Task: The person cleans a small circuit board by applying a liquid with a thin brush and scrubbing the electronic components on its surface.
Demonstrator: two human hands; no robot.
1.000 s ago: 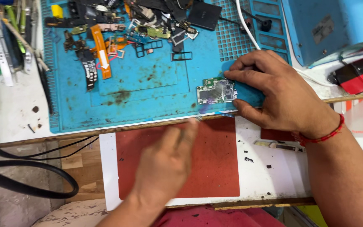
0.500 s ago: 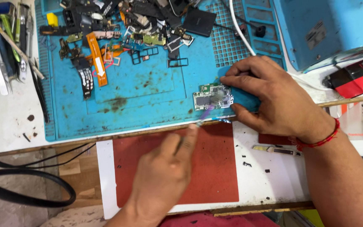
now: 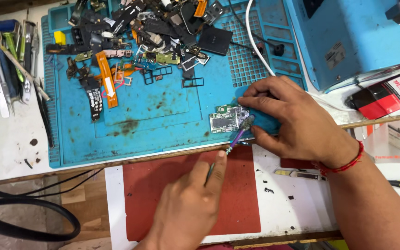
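A small green and silver circuit board lies on the blue work mat near its front right corner. My right hand rests on the mat with its fingers pressing the board's right edge and holding it in place. My left hand is lower, over a red pad, and grips a thin purple-handled brush. The brush's head touches the board's right side.
A heap of phone parts, flex cables and frames covers the mat's far side. Tweezers and screwdrivers lie at left, and a black cable loops at lower left. A blue box and a red-black packet sit at right.
My left hand has brought the brush up so its head reaches the board. The right hand stays on the board.
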